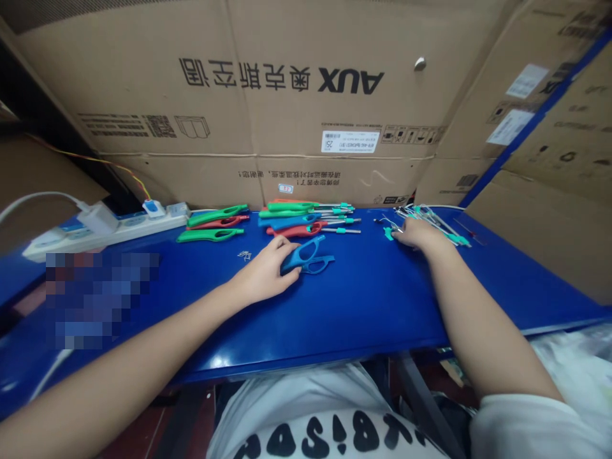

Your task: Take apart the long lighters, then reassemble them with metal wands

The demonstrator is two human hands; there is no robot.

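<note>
My left hand (268, 271) is closed around a pair of blue plastic handle shells (310, 254), which spread apart at their looped ends just above the table. To the right, my right hand (419, 236) is pinched at the near-left edge of a pile of thin metal rods with teal fittings (442, 223). A small teal piece with a thin metal part (388, 233) shows at its fingertips. Behind my left hand lies a stack of green, blue and red handles with metal rods (291, 217) sticking out to the right.
Green and red handle shells (213, 223) lie at the back left, near a white power strip (127, 224) with plugs and wires. Small metal bits (245, 255) rest on the blue table (354, 312). A cardboard wall (287, 121) closes off the back; another cardboard panel (549, 229) stands at the right.
</note>
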